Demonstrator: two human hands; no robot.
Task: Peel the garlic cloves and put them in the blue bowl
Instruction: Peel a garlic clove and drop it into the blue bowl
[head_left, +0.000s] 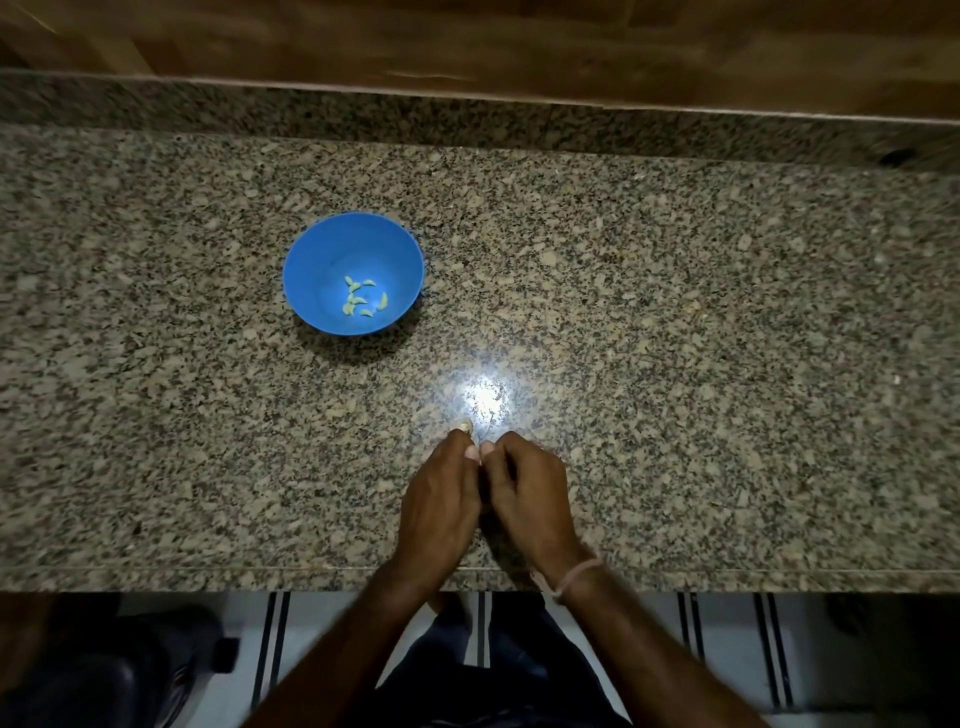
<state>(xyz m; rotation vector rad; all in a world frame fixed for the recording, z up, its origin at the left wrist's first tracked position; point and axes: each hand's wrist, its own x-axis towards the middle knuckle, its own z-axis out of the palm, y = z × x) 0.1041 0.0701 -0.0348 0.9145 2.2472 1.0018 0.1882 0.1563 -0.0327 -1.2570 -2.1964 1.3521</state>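
Observation:
A blue bowl (317, 244) stands on the granite counter at the left of centre, with several peeled pale garlic cloves (363, 300) lying in its bottom. Near the counter's front edge my left hand (441, 499) pinches a small garlic clove (462, 426) at its fingertips; the clove's pale tip sticks out beyond the fingers. My right hand (530, 488) sits right beside it with curled fingers, its thumb tip meeting the left thumb. Whether the right fingers touch the clove is hidden.
The speckled granite counter (675, 312) runs the full width, with a bright light glare (485, 397) just beyond my hands. A wooden panel (467, 41) backs it. A few small pale scraps (693, 306) lie at the right. Below the edge are striped floor tiles.

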